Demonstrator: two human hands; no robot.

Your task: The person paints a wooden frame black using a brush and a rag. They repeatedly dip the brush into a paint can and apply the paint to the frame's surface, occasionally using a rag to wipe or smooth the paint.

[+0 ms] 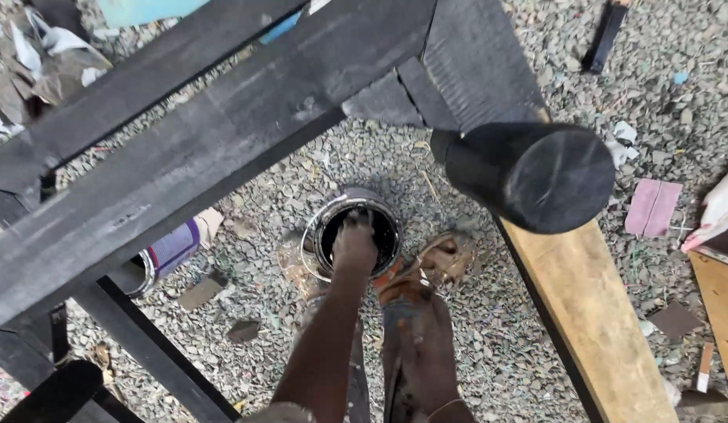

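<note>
My left hand (354, 244) reaches down into an open round paint tin (389, 235) that stands on the gravel. The tin holds black paint. The fingers are smeared black and dip below the rim, so what they hold is hidden. My paint-stained leg (420, 352) and a brown sandal (446, 257) are just right of the tin. Another sandal (295, 266) is at its left. My right hand is out of view.
A black-painted wooden frame (184, 157) slants across the upper left, with a round black leg end (548, 176) pointing up at me. A bare wooden plank (591, 313) runs down the right. A second tin (164, 254) lies on its side under the frame. Scraps litter the gravel (505, 352).
</note>
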